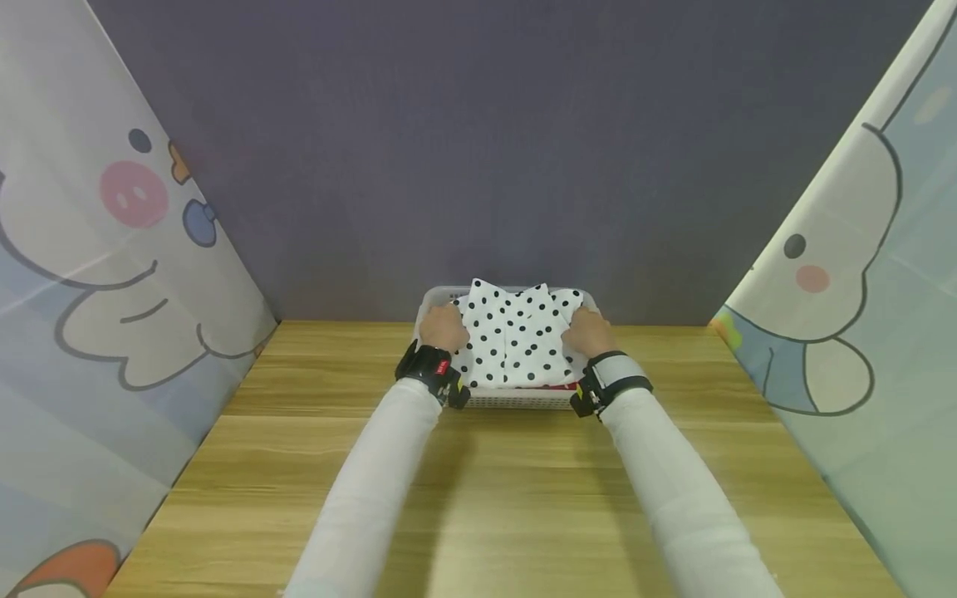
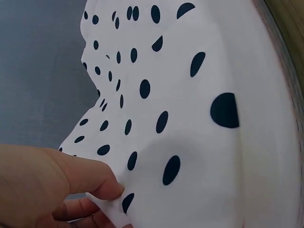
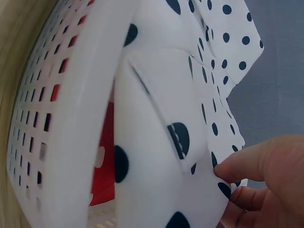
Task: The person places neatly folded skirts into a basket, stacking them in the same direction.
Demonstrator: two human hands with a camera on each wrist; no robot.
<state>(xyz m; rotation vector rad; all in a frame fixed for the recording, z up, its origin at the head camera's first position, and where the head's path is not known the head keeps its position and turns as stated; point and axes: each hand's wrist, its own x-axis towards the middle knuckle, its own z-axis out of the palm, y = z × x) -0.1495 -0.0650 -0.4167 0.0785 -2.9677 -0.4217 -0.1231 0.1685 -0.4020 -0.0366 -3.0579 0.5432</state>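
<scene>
A folded white garment [image 1: 516,345] with black polka dots lies in a white plastic basket [image 1: 523,400] at the far side of the table. My left hand [image 1: 444,328] pinches its left edge between thumb and fingers, as the left wrist view shows on the dotted fabric [image 2: 156,123]. At the opposite edge my right hand [image 1: 588,332] pinches the garment the same way, thumb on top. A stitched slit shows on the garment [image 3: 166,137] in the right wrist view. Beneath it, a red cloth with pale spots [image 3: 103,161] peeks out along the basket's near wall.
The wooden table [image 1: 516,498] stretches from the basket toward me. A dark grey panel [image 1: 493,149] rises right behind the basket. Cartoon-printed sheets stand to the left [image 1: 90,332] and right [image 1: 860,465].
</scene>
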